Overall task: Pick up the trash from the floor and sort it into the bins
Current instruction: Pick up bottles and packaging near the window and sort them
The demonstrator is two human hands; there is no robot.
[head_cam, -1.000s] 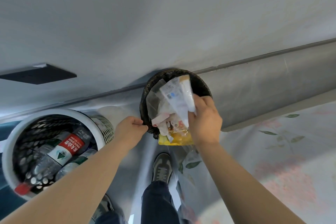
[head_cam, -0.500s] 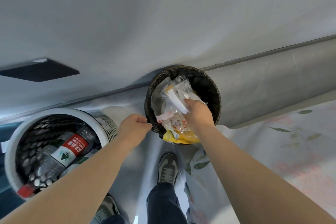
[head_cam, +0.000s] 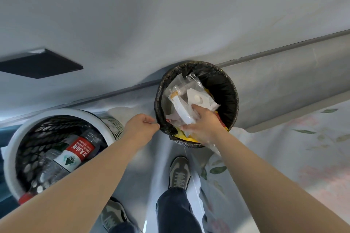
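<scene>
Right hand (head_cam: 203, 123) is sinking lower into black bin (head_cam: 226, 89), clamped on wrappers (head_cam: 189, 98).
Left hand (head_cam: 141, 126) is pinching its rim; bottles (head_cam: 75, 154) are lying sorted in white basket (head_cam: 56, 112), lower left.

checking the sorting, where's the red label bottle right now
In the head view the red-label bottle lies inside the white mesh bin at lower left, left of the black bin.

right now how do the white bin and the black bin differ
The white bin has perforated walls and holds plastic bottles; the black bin is bag-lined and holds wrappers. The left hand and right hand are at the black bin, not the white bin. Both are round.
</scene>
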